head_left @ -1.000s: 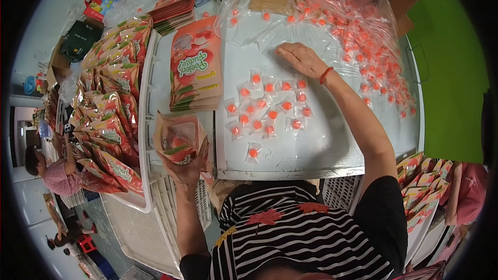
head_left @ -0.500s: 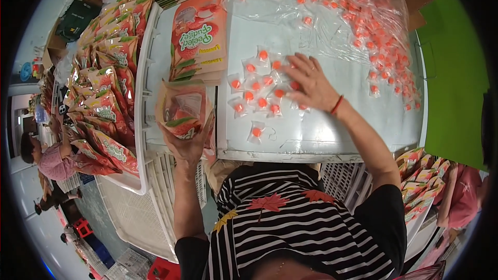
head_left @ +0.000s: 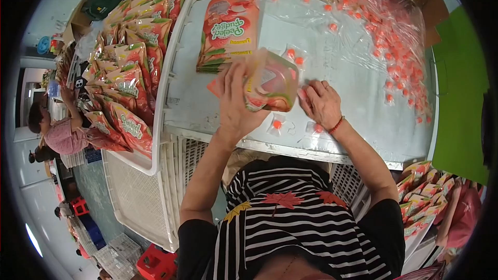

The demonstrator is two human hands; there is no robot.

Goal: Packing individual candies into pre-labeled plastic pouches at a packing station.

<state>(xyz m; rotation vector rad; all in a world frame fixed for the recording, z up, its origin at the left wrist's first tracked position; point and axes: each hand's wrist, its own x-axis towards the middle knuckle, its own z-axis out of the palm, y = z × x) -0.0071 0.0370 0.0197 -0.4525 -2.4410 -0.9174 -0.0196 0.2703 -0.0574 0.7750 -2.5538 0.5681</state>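
Head view, pouch [head_left: 280,85] obscuring tabletop [head_left: 365,119], carton [head_left: 434,9] beyond

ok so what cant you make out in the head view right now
Head view:
What is under the right hand: the hand hides it.
Part of the pouch: covered by the left hand.
Heaped sweets: too overlapped, under creased film, to count.
Person at far right: cut off by the picture's dark edge.
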